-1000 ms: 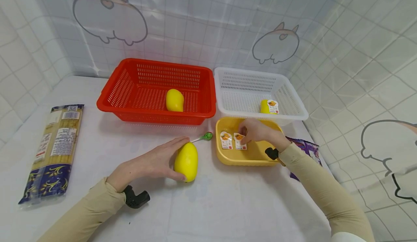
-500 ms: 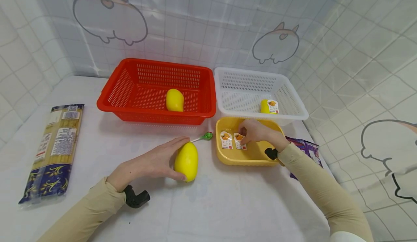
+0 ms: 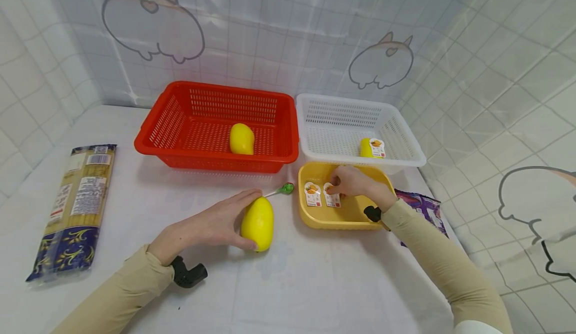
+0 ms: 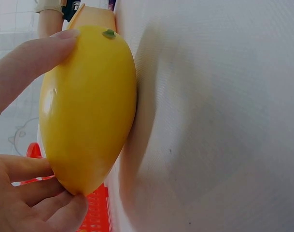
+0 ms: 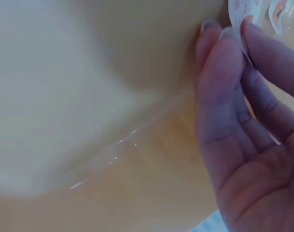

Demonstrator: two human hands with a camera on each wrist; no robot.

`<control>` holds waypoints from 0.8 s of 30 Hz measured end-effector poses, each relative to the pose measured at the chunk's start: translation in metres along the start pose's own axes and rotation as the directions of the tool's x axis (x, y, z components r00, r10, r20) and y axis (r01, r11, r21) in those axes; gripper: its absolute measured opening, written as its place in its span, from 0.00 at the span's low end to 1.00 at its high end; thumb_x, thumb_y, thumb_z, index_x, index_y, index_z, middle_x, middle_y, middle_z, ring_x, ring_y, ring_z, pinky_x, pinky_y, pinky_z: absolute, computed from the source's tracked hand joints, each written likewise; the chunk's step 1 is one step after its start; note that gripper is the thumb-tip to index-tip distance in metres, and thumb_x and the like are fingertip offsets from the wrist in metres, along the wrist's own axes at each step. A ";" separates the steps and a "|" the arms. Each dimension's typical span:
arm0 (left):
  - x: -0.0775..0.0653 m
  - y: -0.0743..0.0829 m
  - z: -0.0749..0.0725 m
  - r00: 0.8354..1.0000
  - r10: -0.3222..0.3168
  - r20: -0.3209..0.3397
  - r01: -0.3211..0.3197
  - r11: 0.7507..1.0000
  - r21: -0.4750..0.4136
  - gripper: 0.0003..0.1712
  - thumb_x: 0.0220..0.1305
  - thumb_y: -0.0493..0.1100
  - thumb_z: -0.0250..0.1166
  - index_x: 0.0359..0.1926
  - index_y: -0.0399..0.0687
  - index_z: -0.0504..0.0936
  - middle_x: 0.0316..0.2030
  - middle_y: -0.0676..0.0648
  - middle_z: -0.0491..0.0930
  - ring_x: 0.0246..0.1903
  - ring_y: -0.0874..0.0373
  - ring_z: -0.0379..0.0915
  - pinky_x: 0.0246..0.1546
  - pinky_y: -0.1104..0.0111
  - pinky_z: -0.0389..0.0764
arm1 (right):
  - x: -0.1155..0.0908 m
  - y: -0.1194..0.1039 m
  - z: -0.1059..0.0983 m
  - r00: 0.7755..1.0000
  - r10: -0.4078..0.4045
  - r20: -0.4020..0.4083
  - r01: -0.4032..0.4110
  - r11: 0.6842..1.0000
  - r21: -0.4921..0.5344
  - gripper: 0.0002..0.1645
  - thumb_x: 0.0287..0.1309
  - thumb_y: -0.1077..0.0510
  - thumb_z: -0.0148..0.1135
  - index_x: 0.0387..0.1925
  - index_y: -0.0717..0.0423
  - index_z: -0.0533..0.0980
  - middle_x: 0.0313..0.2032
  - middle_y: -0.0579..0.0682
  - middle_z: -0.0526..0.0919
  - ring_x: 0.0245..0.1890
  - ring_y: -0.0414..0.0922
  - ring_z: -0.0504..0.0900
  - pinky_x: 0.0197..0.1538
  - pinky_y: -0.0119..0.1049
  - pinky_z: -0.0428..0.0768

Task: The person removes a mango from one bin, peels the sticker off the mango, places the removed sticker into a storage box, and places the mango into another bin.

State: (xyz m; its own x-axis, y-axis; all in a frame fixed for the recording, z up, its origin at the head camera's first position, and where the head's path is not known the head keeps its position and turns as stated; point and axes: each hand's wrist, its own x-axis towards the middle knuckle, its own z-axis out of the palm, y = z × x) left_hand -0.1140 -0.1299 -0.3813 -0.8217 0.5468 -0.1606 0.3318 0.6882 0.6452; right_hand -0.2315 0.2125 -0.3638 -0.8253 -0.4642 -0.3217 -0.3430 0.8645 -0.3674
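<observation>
In the head view my left hand (image 3: 211,222) holds a yellow mango (image 3: 259,225) on the white tabletop. The left wrist view shows the thumb on the side near the mango's green stem and the fingers at its opposite tip. My right hand (image 3: 355,183) reaches into a yellow plastic tub (image 3: 355,225). Its thumb and a finger pinch the edge of a small white mango label (image 3: 332,200), seen as a thin sticker (image 5: 239,13) in the right wrist view. Another like label (image 3: 312,194) lies to its left inside the tub.
Behind stand a red basket (image 3: 216,160) with a mango (image 3: 241,139) inside and a white basket (image 3: 346,158) containing a labelled yellow piece (image 3: 372,148). A green lollipop (image 3: 286,188), a pasta pack (image 3: 74,211) and a purple packet (image 3: 423,206) lie around.
My right fingers have shifted slightly over the right-hand label and now cover its upper part. My left hand and the mango have stayed in place.
</observation>
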 end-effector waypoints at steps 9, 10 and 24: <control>0.000 0.002 0.000 1.000 -0.002 0.002 0.002 1.000 0.003 0.69 0.42 0.65 0.80 0.78 0.45 0.53 0.77 0.45 0.53 0.75 0.47 0.53 0.73 0.46 0.60 | 0.001 0.002 0.001 0.996 0.092 0.008 -0.092 0.996 0.004 0.17 0.61 0.53 0.70 0.21 0.58 0.78 0.19 0.53 0.82 0.19 0.47 0.82 0.22 0.29 0.77; 0.000 0.001 0.000 1.000 0.000 0.001 0.000 1.000 0.003 0.69 0.42 0.65 0.80 0.78 0.45 0.53 0.77 0.45 0.53 0.75 0.47 0.53 0.73 0.46 0.60 | 0.001 0.002 0.001 0.995 0.097 0.010 -0.097 0.995 0.006 0.17 0.61 0.53 0.70 0.21 0.59 0.78 0.19 0.53 0.82 0.19 0.47 0.83 0.22 0.29 0.78; 0.000 0.001 0.000 1.000 -0.003 0.001 0.003 1.000 0.007 0.69 0.42 0.64 0.80 0.78 0.45 0.53 0.77 0.45 0.53 0.75 0.47 0.52 0.73 0.47 0.60 | 0.000 0.008 0.000 0.994 0.097 0.056 -0.099 0.994 0.044 0.13 0.62 0.56 0.68 0.27 0.62 0.80 0.21 0.54 0.84 0.20 0.45 0.84 0.26 0.35 0.85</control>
State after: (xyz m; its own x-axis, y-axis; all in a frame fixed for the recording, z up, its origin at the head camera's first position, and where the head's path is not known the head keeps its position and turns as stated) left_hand -0.1135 -0.1294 -0.3804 -0.8221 0.5455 -0.1630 0.3327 0.6927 0.6399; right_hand -0.2346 0.2194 -0.3670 -0.8280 -0.3885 -0.4042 -0.2395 0.8970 -0.3716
